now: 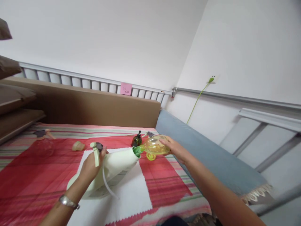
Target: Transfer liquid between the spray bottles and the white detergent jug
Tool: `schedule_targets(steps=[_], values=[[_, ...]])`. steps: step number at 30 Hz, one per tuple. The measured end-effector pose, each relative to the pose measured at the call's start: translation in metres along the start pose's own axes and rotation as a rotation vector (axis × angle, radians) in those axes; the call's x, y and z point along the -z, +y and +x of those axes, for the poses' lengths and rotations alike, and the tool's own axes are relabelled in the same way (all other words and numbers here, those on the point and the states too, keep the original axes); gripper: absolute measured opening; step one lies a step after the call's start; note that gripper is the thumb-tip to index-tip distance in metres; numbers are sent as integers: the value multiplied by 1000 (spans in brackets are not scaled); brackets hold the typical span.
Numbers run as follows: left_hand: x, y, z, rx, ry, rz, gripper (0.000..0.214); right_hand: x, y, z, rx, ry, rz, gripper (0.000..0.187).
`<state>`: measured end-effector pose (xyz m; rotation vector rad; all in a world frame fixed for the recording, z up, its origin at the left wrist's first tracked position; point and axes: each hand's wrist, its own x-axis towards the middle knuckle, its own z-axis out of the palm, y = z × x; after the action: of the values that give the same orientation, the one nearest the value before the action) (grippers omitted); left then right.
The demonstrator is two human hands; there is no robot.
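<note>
My left hand (pixel 90 164) is closed around a pale green trigger spray head (pixel 96 152), whose clear dip tube (pixel 106 182) hangs free. It rests against a pale green container (pixel 121 161) lying tilted, mouth to the right; whether the fingers also grip this container is hidden. In my right hand (pixel 172 147) is a clear yellow bottle (pixel 154 144), tipped almost level, its neck at the container's mouth (pixel 137 152), where green shows. Just below the bottle is a small yellow round piece (pixel 150 156). A dark pump bottle (pixel 136 139) stands behind the mouth.
White cloth (pixel 138 194) lies under the container, over a red sheer cloth (pixel 162 185) and striped cover. At left are a clear spray bottle (pixel 45 142) and a beige cup-like piece (pixel 78 146). A cardboard panel (pixel 98 108) borders the back, a blue padded side (pixel 199 147) the right.
</note>
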<state>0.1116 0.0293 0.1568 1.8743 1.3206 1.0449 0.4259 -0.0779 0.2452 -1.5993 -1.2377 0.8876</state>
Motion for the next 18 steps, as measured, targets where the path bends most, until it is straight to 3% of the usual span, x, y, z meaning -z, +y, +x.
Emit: schedule_targets(steps=[18], values=[[-1,2,-2,-49,19,98,48,-12,-50,-2,135,98,-524,63]])
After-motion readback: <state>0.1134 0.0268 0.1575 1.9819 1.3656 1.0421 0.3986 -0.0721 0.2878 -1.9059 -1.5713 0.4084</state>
